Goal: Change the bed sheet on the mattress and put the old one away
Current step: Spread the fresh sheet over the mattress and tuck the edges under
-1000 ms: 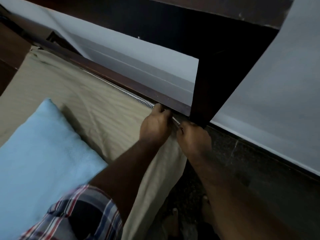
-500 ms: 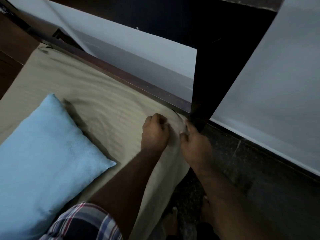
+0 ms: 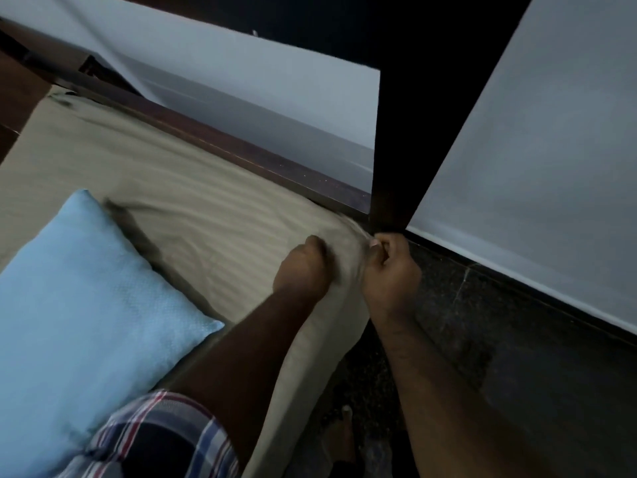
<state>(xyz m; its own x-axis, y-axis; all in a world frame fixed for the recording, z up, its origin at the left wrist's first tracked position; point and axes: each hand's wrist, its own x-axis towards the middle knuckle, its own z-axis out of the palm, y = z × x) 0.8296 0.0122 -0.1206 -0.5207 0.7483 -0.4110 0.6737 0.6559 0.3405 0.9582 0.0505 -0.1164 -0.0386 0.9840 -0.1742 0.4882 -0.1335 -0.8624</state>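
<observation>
Here, I see the beige bed sheet (image 3: 179, 188) spread over the mattress, filling most of the left and middle of the view; its near edge hangs down the side toward the dark floor (image 3: 499, 339). Along the far side runs the dark wooden bed frame (image 3: 241, 146), meeting a dark upright post (image 3: 396, 167) at the corner, with a pale wall (image 3: 534, 150) to the right of it. A light blue pillow (image 3: 86, 305) lies on the sheet at lower left, well apart from the corner. A plaid sleeve (image 3: 155, 439) shows at the bottom edge. My left hand (image 3: 303, 270) is curled into a fist and pressed down into the sheet just short of the corner; I cannot tell whether it grips cloth. My right hand (image 3: 389, 270) sits just beside it, at the foot of the post, fingers curled and pinching a bunched fold of the sheet at the mattress corner. The two hands are close together but not touching.
</observation>
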